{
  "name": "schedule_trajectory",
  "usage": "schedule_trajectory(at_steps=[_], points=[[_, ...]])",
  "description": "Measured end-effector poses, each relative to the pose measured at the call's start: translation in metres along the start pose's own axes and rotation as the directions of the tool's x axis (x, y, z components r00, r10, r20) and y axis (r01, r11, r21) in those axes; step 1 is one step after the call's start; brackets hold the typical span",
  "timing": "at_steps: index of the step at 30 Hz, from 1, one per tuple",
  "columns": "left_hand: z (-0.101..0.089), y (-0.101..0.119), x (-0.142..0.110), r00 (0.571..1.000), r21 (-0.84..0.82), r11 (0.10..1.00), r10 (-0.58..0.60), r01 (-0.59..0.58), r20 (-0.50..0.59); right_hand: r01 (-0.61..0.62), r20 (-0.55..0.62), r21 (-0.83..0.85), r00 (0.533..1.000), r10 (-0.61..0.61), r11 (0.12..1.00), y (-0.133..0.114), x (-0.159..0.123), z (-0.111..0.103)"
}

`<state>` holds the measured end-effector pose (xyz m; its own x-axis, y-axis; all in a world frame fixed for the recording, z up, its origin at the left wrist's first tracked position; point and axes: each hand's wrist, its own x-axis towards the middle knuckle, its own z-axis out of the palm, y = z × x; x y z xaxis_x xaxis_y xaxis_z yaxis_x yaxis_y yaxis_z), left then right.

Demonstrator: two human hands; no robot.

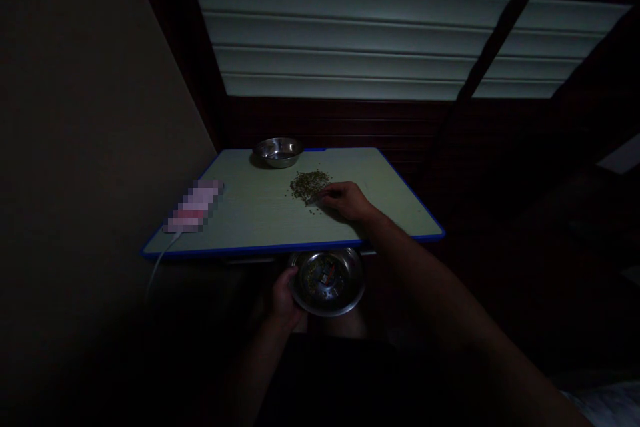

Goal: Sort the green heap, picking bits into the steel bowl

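Note:
A small pale table (250, 213) with a blue rim stands in front of me in dim light. On it lies a heap of small greenish grains (309, 185). My right hand (347, 202) rests on the table at the heap's right edge, fingers curled against the grains. My left hand (285, 295) grips the left rim of a steel bowl (327, 280), holding it just below the table's near edge. A few grains lie inside that bowl.
A second steel bowl (279, 151) sits at the table's far edge. A blurred pinkish flat object (195, 205) with a white cable (159, 260) lies at the table's left. A wall is on the left, and light shuttered panels (340, 40) are behind.

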<state>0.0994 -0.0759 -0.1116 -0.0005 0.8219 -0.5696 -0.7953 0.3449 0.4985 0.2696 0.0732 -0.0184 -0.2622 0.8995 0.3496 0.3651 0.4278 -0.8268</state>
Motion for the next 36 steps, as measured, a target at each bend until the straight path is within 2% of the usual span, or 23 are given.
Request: schedule_trajectory(at_steps=[11, 19, 29, 36], points=[[0.0055, 0.0014, -0.0051, 0.999, 0.041, 0.999, 0.005, -0.003, -0.031, 0.006, 0.013, 0.009, 1.0, -0.006, 1.0, 0.0003, 0.0017, 0.0018], [0.0054, 0.0011, -0.0054, 1.0, 0.015, 1.0, 0.021, -0.021, -0.005, -0.001, 0.031, 0.018, 1.0, 0.0, 1.0, -0.0026, 0.0054, 0.0049], [0.0041, -0.0007, -0.0031, 0.998, 0.025, 0.998, 0.064, -0.064, -0.003, -0.016, 0.135, 0.133, 0.991, -0.003, 0.991, -0.0015, 0.0036, 0.0017], [0.0059, 0.0011, -0.0055, 1.0, 0.019, 1.0, 0.018, -0.018, -0.011, -0.032, 0.169, 0.139, 0.986, 0.009, 0.99, -0.002, 0.0041, 0.0045]])
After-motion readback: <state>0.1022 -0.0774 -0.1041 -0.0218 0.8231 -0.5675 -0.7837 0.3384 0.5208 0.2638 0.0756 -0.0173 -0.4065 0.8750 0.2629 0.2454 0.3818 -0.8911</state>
